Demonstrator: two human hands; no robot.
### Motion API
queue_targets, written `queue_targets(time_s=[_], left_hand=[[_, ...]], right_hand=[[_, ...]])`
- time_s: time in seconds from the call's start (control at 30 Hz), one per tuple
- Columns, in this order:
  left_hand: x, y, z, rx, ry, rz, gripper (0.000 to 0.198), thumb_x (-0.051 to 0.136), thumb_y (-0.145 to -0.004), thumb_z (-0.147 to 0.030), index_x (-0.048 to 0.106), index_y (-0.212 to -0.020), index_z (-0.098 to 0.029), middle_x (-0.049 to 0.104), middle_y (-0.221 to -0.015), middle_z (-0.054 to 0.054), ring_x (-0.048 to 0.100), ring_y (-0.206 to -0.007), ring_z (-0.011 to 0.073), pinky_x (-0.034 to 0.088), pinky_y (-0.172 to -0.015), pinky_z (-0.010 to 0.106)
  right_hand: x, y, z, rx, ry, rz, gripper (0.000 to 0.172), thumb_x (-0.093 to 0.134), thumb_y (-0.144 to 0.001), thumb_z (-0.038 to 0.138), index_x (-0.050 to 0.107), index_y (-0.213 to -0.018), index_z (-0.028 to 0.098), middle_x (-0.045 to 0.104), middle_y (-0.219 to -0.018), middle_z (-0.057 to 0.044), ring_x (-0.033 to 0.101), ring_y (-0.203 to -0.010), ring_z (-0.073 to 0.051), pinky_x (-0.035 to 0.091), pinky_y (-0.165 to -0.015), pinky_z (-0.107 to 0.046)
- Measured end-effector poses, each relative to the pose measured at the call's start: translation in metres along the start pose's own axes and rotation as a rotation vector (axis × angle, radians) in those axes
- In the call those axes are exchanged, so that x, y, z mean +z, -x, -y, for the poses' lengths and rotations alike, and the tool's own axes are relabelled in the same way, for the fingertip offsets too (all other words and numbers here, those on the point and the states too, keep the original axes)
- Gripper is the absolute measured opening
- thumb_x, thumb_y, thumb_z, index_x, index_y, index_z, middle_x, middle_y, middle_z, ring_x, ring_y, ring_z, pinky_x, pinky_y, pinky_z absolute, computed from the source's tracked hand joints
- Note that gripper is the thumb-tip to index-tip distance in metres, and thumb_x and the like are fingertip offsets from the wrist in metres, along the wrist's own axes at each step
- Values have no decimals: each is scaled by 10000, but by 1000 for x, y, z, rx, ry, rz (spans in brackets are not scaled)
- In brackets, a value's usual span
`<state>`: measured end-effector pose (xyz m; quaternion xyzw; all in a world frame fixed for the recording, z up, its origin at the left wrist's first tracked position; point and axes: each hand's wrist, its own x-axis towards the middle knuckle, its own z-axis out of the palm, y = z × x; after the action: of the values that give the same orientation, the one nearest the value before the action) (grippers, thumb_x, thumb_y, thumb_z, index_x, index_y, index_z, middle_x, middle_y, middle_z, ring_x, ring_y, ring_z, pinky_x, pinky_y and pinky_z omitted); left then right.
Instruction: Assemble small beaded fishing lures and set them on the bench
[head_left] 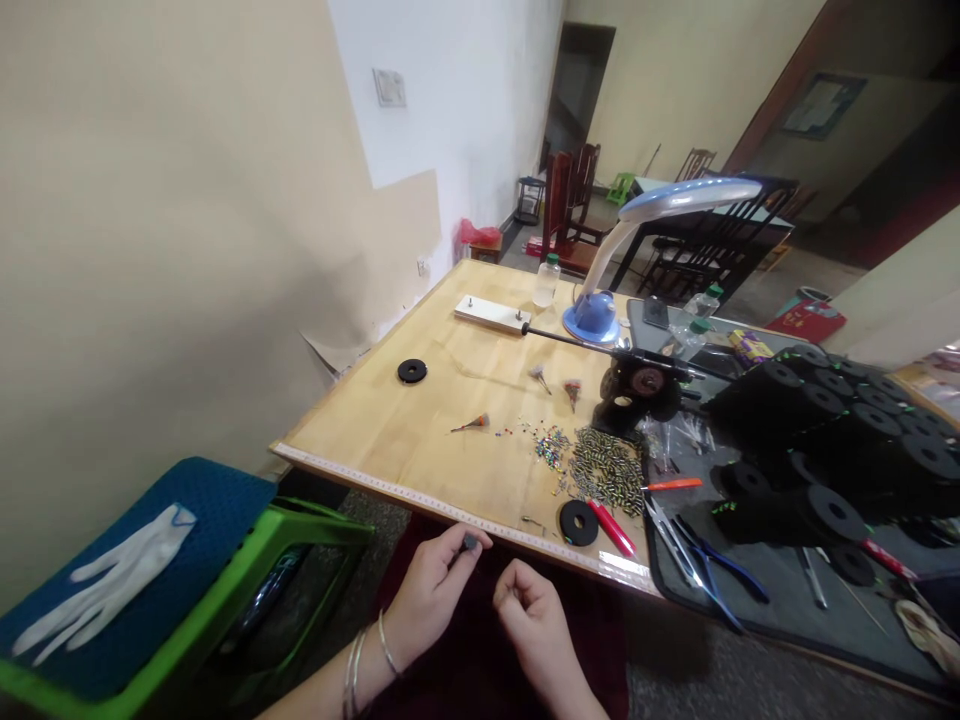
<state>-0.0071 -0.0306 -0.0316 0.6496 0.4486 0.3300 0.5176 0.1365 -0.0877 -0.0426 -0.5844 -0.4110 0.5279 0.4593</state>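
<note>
By the smooth wooden table (382,430), our left hand (433,582) pinches a small grey piece (470,541); our right hand (529,606) curls, its hold unclear.

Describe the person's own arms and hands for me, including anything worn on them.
The left hand is ungloved; its arm wears slim, silvery bangles, one near the wrist and what looks like a close pair further up. The right hand is also ungloved, with no jewellery visible. No sleeve shows on either forearm.
</note>
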Motion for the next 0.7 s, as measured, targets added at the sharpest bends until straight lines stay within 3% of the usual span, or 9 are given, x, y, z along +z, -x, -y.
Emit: queue_targets(time_s=[0.1,0.23,0.33,0.4,0.6,0.7], left_hand=[[-7,-6,3,-19,24,-81,256,476,-886,-345,660,-892,-168,677,-793,41,605,-774,199,459,-743,278],[-23,-14,8,-83,81,-153,319,491,-869,-401,662,-969,-151,626,-682,13,511,-587,146,426,-598,247],[-31,-14,11,-142,143,-74,341,527,-837,-436,656,-975,-151,651,-770,28,446,-534,115,390,-536,233],[-30,-11,12,-168,168,22,315,547,-828,-421,660,-940,-150,620,-706,8,449,-549,116,380,-545,230],[-9,-7,4,-201,260,192,237,681,-726,-314,671,-884,-136,507,-620,-45,438,-606,116,363,-601,229],[-3,-12,-3,-206,289,189,214,667,-738,-343,638,-713,-133,492,-594,-45,413,-589,109,346,-582,226]], right_hand=[[-3,1,-4,-16,1,-36,127,488,-643,182,412,-543,202,362,-524,68,291,-515,-97,240,-490,-220],[-6,1,-9,37,-158,-55,145,529,-716,245,436,-611,207,335,-492,98,247,-449,-78,194,-436,-210],[-5,1,-8,74,-256,-49,214,561,-787,355,461,-675,203,357,-471,105,257,-424,-72,183,-417,-203],[-4,1,-6,77,-273,-45,252,581,-798,394,475,-685,195,389,-465,98,281,-427,-71,191,-420,-199],[-1,2,-5,101,-309,14,284,628,-782,414,501,-675,185,408,-458,98,301,-416,-63,221,-429,-188],[-2,1,-7,85,-271,22,300,655,-773,424,530,-666,174,436,-457,88,336,-416,-63,249,-436,-188]])
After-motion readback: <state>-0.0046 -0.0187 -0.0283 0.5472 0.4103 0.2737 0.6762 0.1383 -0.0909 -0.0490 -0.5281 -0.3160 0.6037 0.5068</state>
